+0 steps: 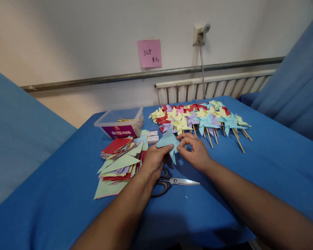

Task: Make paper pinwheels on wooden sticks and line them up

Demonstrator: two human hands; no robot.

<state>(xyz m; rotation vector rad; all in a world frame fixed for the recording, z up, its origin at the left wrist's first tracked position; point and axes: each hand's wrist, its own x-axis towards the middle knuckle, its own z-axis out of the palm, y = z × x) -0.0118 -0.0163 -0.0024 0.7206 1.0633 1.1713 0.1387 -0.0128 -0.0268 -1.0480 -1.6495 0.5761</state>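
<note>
A light blue paper pinwheel [169, 139] is held up over the table between both hands. My left hand [158, 156] grips it from the left, thumb lying across the paper. At its right side my right hand [193, 149] is closed in a pinch, fingertips against the paper edge; anything small between them is hidden. Below the hands lie scissors [175, 181] with dark handles, blades pointing right. Left of my left hand is a stack of coloured paper pieces [121, 163], some cut to triangles.
Finished pinwheels [198, 116] on wooden sticks crowd the back right of the blue-covered table [263, 173]. A clear plastic box [120, 121] with thin sticks stands at back left. Small white boxes [153, 138] sit behind the left hand. A radiator [214, 85] and wall lie beyond.
</note>
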